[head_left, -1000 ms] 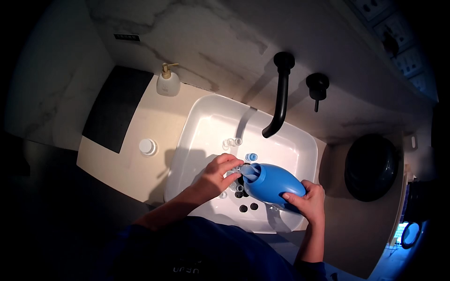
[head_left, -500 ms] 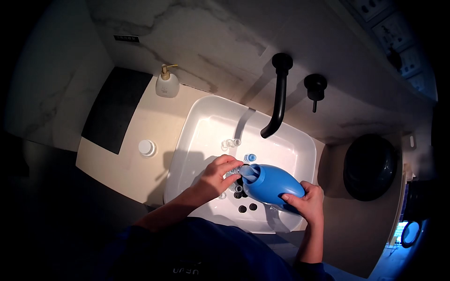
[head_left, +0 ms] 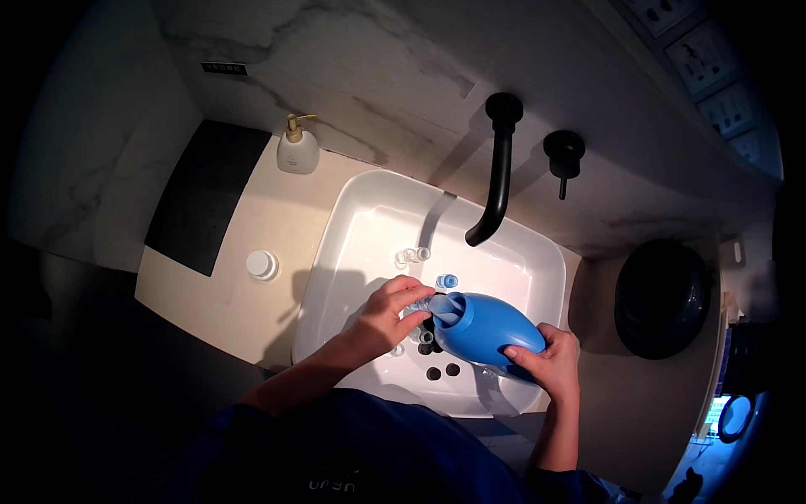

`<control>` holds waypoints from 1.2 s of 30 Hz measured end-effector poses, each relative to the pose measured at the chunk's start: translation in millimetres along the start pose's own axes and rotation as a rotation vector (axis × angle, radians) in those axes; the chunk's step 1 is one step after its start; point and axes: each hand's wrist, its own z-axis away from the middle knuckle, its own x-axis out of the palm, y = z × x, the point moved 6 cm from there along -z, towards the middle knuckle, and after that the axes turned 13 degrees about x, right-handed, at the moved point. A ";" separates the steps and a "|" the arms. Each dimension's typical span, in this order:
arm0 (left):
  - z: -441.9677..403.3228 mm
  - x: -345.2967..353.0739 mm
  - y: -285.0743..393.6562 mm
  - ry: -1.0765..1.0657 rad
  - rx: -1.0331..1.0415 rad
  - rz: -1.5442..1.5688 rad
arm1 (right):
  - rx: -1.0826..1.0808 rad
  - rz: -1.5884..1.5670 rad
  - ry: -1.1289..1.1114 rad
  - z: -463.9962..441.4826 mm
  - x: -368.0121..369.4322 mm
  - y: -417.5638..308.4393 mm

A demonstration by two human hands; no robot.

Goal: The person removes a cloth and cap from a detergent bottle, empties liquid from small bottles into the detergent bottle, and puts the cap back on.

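Over the white sink (head_left: 323, 294), my right hand (head_left: 556, 363) is wrapped round the wide end of a blue bottle (head_left: 495, 329), tilted with its mouth to the left. A translucent piece (head_left: 447, 310) shows at that mouth; I cannot tell whether it is a spout or a funnel. The fingers of my left hand (head_left: 384, 317) pinch a small clear vial (head_left: 419, 305) against this piece. Whether liquid is flowing does not show. Below in the basin lie small black caps (head_left: 433, 373) and more clear vials (head_left: 411, 255). A small blue-coloured vial (head_left: 447, 281) is just beyond the bottle.
A black faucet (head_left: 501, 176) reaches over the basin, its handle (head_left: 564, 155) to the right. On the left counter are a soap dispenser (head_left: 298, 153), a white round-lidded container (head_left: 262, 265) and a dark mat (head_left: 206, 197). A black bowl-like object (head_left: 663, 300) stands at right.
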 end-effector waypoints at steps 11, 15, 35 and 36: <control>-6.3 10.0 -1.2 -0.010 0.020 0.034 | 0.010 -0.105 0.015 2.9 -4.6 16.5; -10.2 14.7 -1.0 0.030 0.029 0.129 | 0.016 -0.182 0.035 4.8 -6.3 26.5; -12.4 54.7 -96.6 -0.062 0.108 -0.215 | 0.097 -0.553 0.134 27.7 -30.3 74.3; -11.3 51.3 -93.5 -0.029 0.098 -0.232 | 0.110 -0.560 0.131 27.9 -30.0 74.9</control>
